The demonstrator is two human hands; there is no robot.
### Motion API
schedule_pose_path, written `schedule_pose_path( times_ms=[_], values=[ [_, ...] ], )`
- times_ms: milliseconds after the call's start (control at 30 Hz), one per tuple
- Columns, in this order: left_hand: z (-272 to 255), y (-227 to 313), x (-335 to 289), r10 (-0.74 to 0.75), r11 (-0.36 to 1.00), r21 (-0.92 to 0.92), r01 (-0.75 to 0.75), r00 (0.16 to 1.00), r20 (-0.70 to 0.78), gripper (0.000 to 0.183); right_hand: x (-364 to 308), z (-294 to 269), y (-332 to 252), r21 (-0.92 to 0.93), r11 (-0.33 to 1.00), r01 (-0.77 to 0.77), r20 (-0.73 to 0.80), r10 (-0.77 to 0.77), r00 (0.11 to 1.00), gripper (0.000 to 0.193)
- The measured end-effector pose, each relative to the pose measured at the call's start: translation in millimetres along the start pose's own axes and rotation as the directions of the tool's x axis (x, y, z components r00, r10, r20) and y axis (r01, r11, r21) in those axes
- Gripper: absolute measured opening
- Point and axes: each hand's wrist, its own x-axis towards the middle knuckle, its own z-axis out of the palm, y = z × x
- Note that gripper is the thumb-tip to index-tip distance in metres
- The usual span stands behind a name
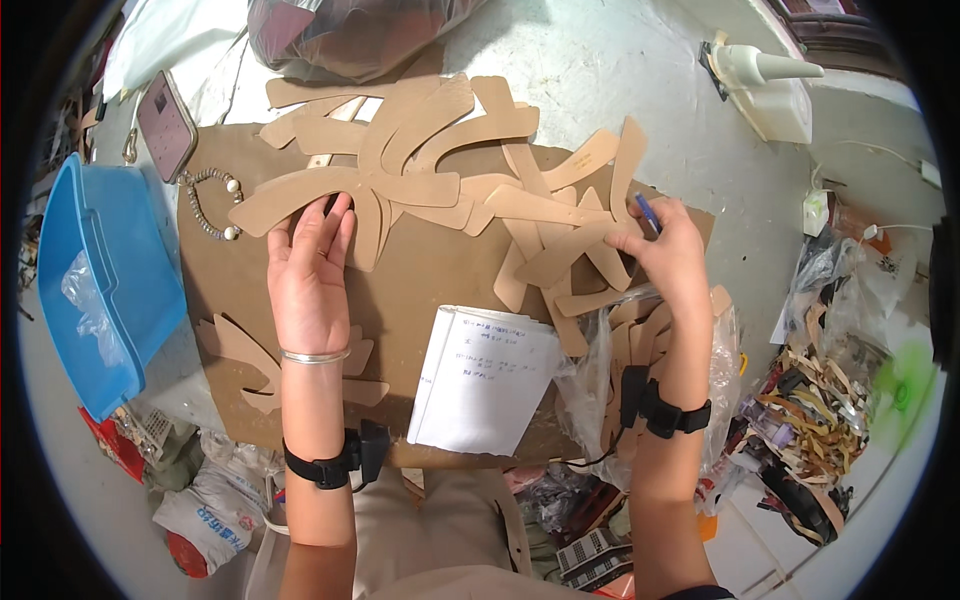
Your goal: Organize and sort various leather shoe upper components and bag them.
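My left hand [312, 275], palm turned up, has its fingers closed on the lower edge of a curved tan strip [290, 202]; part of the fingers is hidden at that edge. My right hand [668, 250] grips a blue pen [648, 213], and its thumb touches the end of another curved tan piece [570, 255]. Between both hands, more curved tan pieces [420, 120] lie overlapped in a loose heap on a brown board [430, 270]. A handwritten paper pad [485, 385] rests on the board closer to me.
At left are a blue plastic bin [150, 240], a phone [168, 125] and a beaded bracelet [205, 215]. Several tan pieces [250, 360] lie near my left forearm. A clear bag [720, 360] of pieces sits by my right forearm. A white nozzled bottle [775, 105] stands far right.
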Motion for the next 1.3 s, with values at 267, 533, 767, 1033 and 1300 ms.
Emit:
schedule_pose_path(
  times_ms=[267,533,767,1033,1300],
  values=[
    [-8.4,1.1,7.1,0.027,0.997,0.072,-0.019,0.993,-0.113,0.036,-19.9,-11.0,9.8,0.237,0.971,-0.005,-0.146,0.041,0.988,0.022],
    [-3.0,16.7,6.1,0.053,0.999,0.011,-0.052,0.998,-0.045,0.053,-53.3,-61.1,-94.5,0.753,0.654,-0.077,0.147,-0.054,0.988,0.010],
    [-11.8,16.3,-0.2,0.022,0.997,0.069,-0.026,0.998,0.056,0.066,31.8,-2.5,-71.4,0.196,0.980,0.043,-0.153,-0.012,0.988,0.028],
    [-21.1,15.5,-3.6,0.000,0.997,0.077,-0.005,0.998,0.060,0.068,52.9,40.2,-36.1,0.087,0.987,-0.137,-0.180,0.151,0.972,0.054],
    [-21.6,12.8,-40.6,0.037,0.985,0.167,-0.030,0.999,-0.039,0.043,13.4,-17.7,-57.8,0.815,0.573,0.083,-0.226,0.183,0.957,0.033]
  ],
)
